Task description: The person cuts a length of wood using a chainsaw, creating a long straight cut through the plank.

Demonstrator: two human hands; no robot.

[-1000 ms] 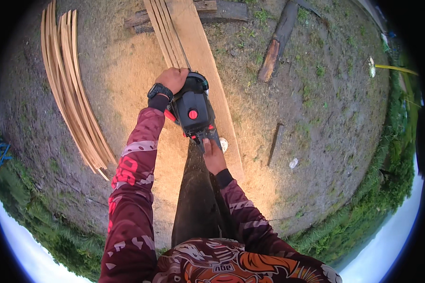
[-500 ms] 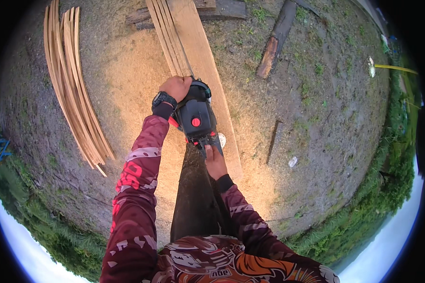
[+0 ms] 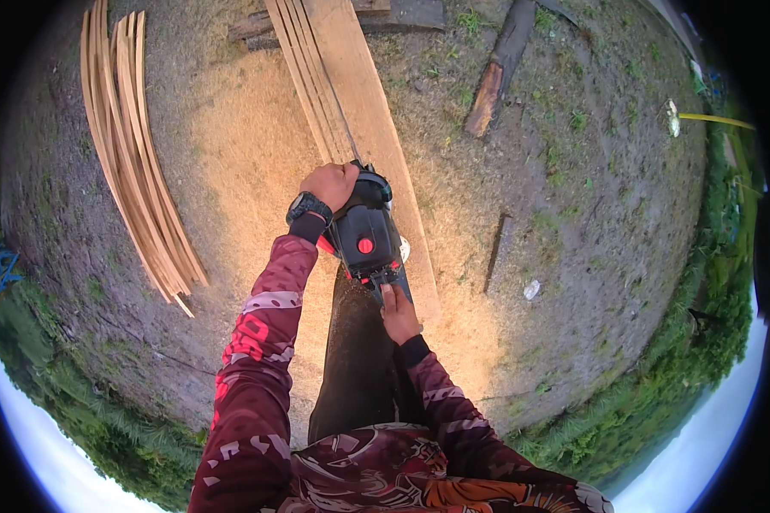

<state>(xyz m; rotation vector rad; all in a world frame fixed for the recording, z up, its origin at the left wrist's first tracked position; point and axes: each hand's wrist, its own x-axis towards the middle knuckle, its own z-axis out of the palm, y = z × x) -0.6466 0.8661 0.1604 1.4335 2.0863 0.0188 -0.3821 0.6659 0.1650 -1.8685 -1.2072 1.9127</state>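
Note:
A black and red chainsaw (image 3: 364, 227) rests over a long wooden plank (image 3: 372, 111), close to my legs. My left hand (image 3: 330, 185), with a dark watch at its wrist, is closed round the saw's front handle. Behind the saw body, my right hand (image 3: 399, 315) is wrapped on the rear handle. From the saw's front a dark cut line runs along the plank to its far end. Left of that line, the plank is split lengthwise into several narrow strips (image 3: 306, 81). The saw's bar and chain are hidden beneath its body.
Long thin cut strips (image 3: 128, 154) lie on the ground at the left. Dark timbers (image 3: 406, 17) cross beneath the plank's far end. A charred log (image 3: 498, 73) lies at the far right, and a thin dark board (image 3: 497, 254) nearer. Sawdust (image 3: 239, 154) covers the ground around the plank.
The chainsaw has come back toward me along the plank and slightly right, both hands moving with it. More of the cut line now shows ahead of the saw.

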